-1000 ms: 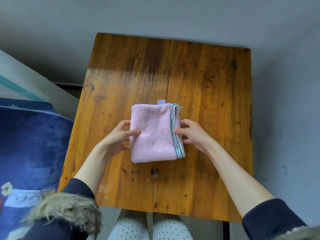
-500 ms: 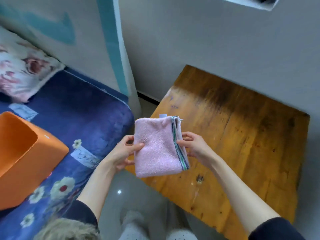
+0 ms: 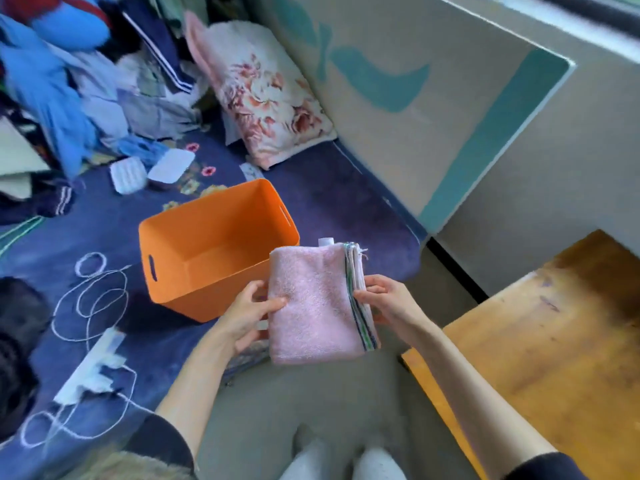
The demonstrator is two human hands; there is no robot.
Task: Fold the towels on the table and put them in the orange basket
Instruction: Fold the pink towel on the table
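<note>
A folded pink towel (image 3: 313, 303) with a striped edge on its right side hangs in the air between my hands. My left hand (image 3: 247, 315) grips its left edge, thumb on top. My right hand (image 3: 384, 299) pinches the striped right edge. The orange basket (image 3: 207, 244) stands on the blue bed cover just left of and behind the towel, and its near right corner is hidden by the towel. No towel shows inside the part of the basket that I can see. The wooden table (image 3: 554, 341) lies to the right, off to the side of my hands.
A floral pillow (image 3: 266, 95) leans against the wall behind the basket. A heap of clothes (image 3: 69, 81) fills the far left of the bed. A white cord (image 3: 97, 306) with a plug strip lies on the cover to the left. Grey floor lies below my arms.
The towel has been lifted off the table and carried left, toward the bed. The view has swung left, so the whole orange basket now shows beside the towel.
</note>
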